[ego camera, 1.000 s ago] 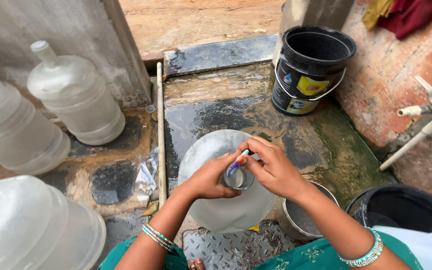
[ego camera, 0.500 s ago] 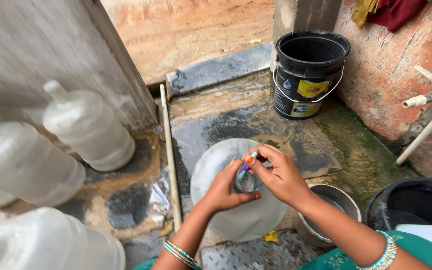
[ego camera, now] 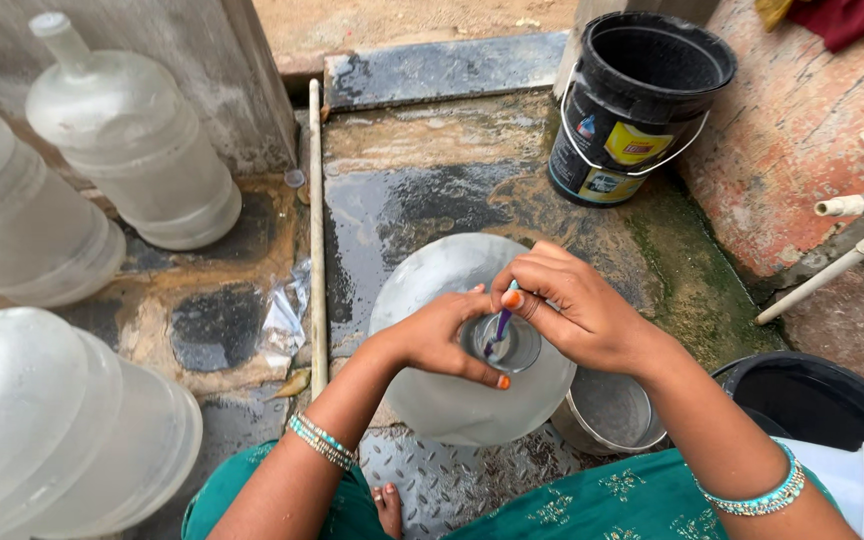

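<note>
A large clear water jug (ego camera: 432, 290) stands upright on the wet stone floor below me. My left hand (ego camera: 437, 340) grips its neck at the mouth. My right hand (ego camera: 577, 310) pinches a thin purple and teal brush (ego camera: 501, 325) whose lower end dips into the jug's opening. Both wrists wear bangles.
A black bucket (ego camera: 642, 105) with a wire handle stands at the back right. Three more clear jugs (ego camera: 137, 150) sit on the left. A steel pot (ego camera: 607, 410) and a black tub (ego camera: 832, 420) lie by my right arm. White pipes (ego camera: 852, 245) run along the red wall.
The view has shifted closer over the jug. My hands stay at the jug's mouth, the right one still working the brush inside the opening.
</note>
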